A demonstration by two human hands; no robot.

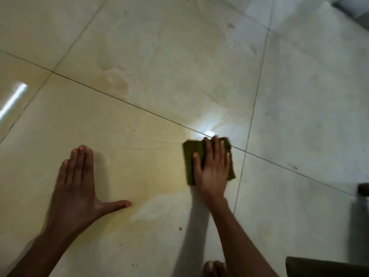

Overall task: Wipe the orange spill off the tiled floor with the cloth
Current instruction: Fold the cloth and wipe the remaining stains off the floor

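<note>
My right hand (213,166) presses flat on a folded green cloth (192,154) lying on the cream tiled floor (179,66), fingers straight and pointing away from me. The cloth sits by a dark grout line near a bright light glare. A faint orange-pink stain (117,79) shows on the tile farther away to the left. One small orange drop (180,228) lies near me between my arms. A pale yellowish wet film (143,176) spreads over the tile between my hands. My left hand (79,184) rests flat on the floor, fingers together and thumb spread out.
A dark cylindrical object (363,189) stands at the right edge. A dark olive fabric corner (327,266) fills the bottom right. My toes (214,267) show at the bottom edge. A strip-light reflection (14,98) glints on the left tile.
</note>
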